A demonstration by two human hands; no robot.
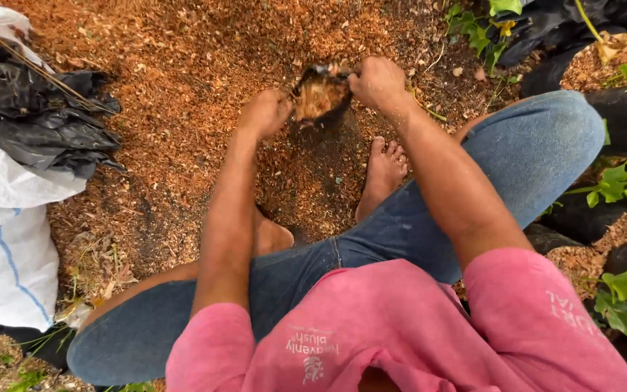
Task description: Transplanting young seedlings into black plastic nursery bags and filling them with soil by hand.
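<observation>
A small black plastic grow bag [320, 100] stands on the ground ahead of me, filled almost to its rim with orange-brown sawdust. My right hand [377, 82] pinches the bag's right rim and holds it open. My left hand [264, 112] is closed in a loose fist at the bag's left edge, over the sawdust. A wide heap of the same sawdust [190, 72] covers the ground around the bag. I sit with bare feet; one foot [384, 174] rests just behind the bag.
A white woven sack [5, 239] and crumpled black plastic sheets [45, 116] lie at the left. Filled black grow bags [622, 116] with small green-leaved seedlings [622, 185] stand along the right side. My knees in blue jeans spread to both sides.
</observation>
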